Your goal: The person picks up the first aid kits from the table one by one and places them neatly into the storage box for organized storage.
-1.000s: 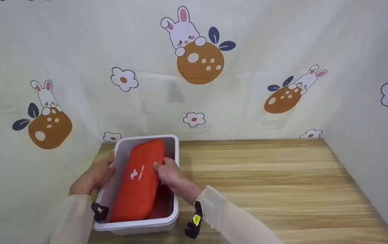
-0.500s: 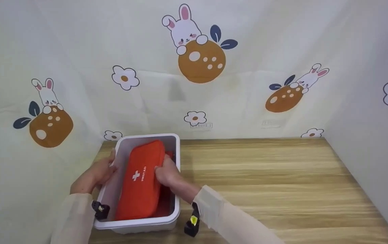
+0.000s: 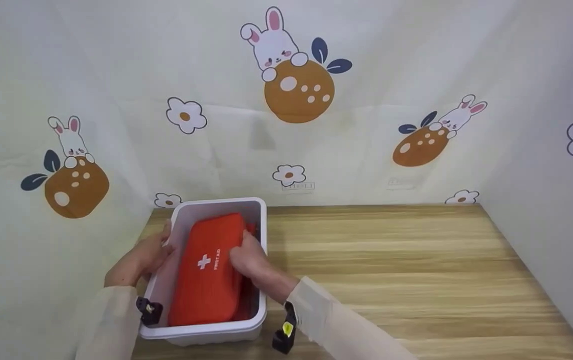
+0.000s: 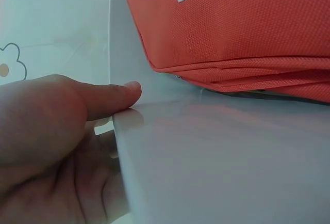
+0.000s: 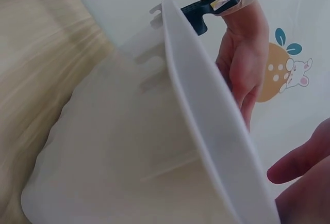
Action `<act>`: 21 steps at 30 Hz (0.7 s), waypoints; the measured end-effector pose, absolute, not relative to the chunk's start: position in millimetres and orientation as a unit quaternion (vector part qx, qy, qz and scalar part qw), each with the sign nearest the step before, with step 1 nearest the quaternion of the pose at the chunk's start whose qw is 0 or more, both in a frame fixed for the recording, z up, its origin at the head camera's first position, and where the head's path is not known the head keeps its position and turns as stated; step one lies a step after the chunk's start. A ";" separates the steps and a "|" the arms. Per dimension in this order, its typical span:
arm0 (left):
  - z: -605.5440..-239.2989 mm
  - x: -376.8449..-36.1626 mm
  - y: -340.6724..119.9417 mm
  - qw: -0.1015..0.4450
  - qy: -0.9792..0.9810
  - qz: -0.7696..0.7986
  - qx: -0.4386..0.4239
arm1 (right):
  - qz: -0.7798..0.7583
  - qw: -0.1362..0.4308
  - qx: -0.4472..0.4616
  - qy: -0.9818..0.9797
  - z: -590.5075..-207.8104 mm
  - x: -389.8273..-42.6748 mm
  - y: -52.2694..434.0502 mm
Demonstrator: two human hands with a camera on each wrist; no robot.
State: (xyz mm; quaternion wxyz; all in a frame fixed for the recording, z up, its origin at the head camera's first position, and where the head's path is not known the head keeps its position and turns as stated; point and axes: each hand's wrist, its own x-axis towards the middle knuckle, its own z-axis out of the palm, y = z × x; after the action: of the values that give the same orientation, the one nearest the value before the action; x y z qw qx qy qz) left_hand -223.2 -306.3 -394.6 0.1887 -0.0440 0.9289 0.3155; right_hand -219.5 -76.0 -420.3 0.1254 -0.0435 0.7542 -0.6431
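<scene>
One red pouch (image 3: 208,272) lies in one white plastic bin (image 3: 216,205) at the left end of the wooden table (image 3: 391,260). A white cross is stitched on the pouch, with the words "FIRST AID" printed beside it in white. The pouch sits slanted inside the bin, its far end leaning up toward the back wall. The right hand (image 3: 248,257) has its fingers curled round the pouch's right edge, gripping it inside the bin. The left hand (image 3: 141,257) holds the bin's left wall, thumb hooked over the rim and fingers against the outside. Behind hangs a cloth backdrop (image 3: 366,100) printed with three rabbits and several flowers.
</scene>
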 end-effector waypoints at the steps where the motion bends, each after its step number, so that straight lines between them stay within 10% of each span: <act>1: -394.4 -223.3 -306.3 0.188 0.929 0.317 -0.044 | -0.646 0.127 -0.040 0.751 -420.0 -219.0 -75.8; 21: -389.5 -225.9 -303.9 0.214 0.924 0.312 -0.050 | -0.686 0.068 -0.073 0.720 -417.0 -209.0 -28.2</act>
State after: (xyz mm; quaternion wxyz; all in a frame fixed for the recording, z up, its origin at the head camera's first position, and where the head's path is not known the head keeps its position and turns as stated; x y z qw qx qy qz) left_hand -225.9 -303.9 -389.5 0.2143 -0.0504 0.9241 0.3124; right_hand -209.0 -28.2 -417.0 0.0675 -0.0732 0.7205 -0.6863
